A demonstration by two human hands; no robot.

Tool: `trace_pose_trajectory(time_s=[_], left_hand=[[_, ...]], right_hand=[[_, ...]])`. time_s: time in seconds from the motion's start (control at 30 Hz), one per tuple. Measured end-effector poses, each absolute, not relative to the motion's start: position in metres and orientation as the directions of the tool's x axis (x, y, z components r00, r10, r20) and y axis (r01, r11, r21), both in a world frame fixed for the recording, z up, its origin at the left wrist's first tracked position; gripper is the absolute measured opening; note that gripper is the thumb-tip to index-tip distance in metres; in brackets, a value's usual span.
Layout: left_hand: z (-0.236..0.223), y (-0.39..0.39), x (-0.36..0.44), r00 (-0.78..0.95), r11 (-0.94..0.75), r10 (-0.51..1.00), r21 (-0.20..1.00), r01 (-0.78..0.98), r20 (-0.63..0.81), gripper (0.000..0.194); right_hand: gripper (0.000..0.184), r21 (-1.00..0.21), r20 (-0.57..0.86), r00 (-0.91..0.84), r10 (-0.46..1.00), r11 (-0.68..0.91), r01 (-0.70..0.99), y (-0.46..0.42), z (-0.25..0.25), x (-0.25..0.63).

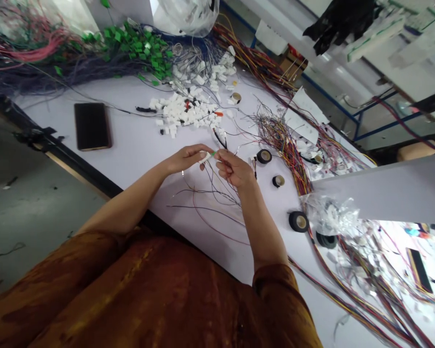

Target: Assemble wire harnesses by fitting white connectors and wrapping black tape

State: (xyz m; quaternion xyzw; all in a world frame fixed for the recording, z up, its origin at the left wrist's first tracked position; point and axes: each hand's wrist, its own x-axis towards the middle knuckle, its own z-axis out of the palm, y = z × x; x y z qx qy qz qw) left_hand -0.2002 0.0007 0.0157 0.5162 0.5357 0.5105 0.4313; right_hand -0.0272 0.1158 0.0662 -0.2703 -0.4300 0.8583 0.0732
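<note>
From where I stood, both hands were at close work over the worktop [141,133], fingertips almost meeting. The left hand [187,158] was nearly closed, thumb and forefinger pinching a small white connector [205,158]. Just beside it, the right hand [234,167] had its fingers curled in, the thumb and forefinger drawn together at a tiny green piece [213,153]; whether that was part of the connector or separate, I couldn't tell. Thin loose wires [217,195] trailed below the two hands, between the forearms, though their ends at the fingers were hidden.

I took the step in hand to be fitting or checking a wire at the connector. The next move, to my eye, called for a steady left pinch and a small, straight push or tug from the right, with the slack wires kept from snagging.

Beyond the left hand lay a heap of white connectors [188,113], and well apart to its left a dark phone [91,126]. A roll of black tape [264,156] sat near the right hand, on its outer side, with a thick wire bundle [282,140] farther out.
</note>
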Motion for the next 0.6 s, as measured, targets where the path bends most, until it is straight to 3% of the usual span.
trace_pose_trajectory(time_s=[0.17,0.27,0.33,0.4,0.5,0.6], left_hand=[[0.026,-0.003,-0.196,-0.11,-0.069,0.987,0.923,0.378,0.119,0.051],[0.042,-0.007,-0.189,-0.113,-0.051,0.979,0.737,0.674,0.171,0.048],[0.049,-0.006,-0.186,-0.117,-0.059,0.971,0.678,0.732,0.211,0.044],[0.048,0.0,-0.186,-0.154,-0.052,0.972,0.805,0.591,0.176,0.041],[0.034,0.011,-0.187,-0.206,0.05,0.978,0.998,0.049,-0.039,0.038],[0.018,0.016,-0.186,-0.184,0.168,0.95,0.911,-0.378,-0.251,0.029]], right_hand=[[0.029,-0.758,-0.409,-0.844,0.348,-0.644,0.102,0.118,0.06,-0.028],[0.03,-0.749,-0.428,-0.828,0.362,-0.655,0.102,0.119,0.061,-0.026],[0.029,-0.768,-0.421,-0.82,0.388,-0.634,0.093,0.118,0.063,-0.023],[0.026,-0.824,-0.373,-0.816,0.441,-0.563,0.072,0.115,0.065,-0.02],[0.018,-0.933,-0.267,-0.777,0.571,-0.354,0.061,0.105,0.064,-0.014],[0.017,-0.987,-0.162,-0.72,0.675,-0.108,0.12,0.094,0.058,-0.01]])
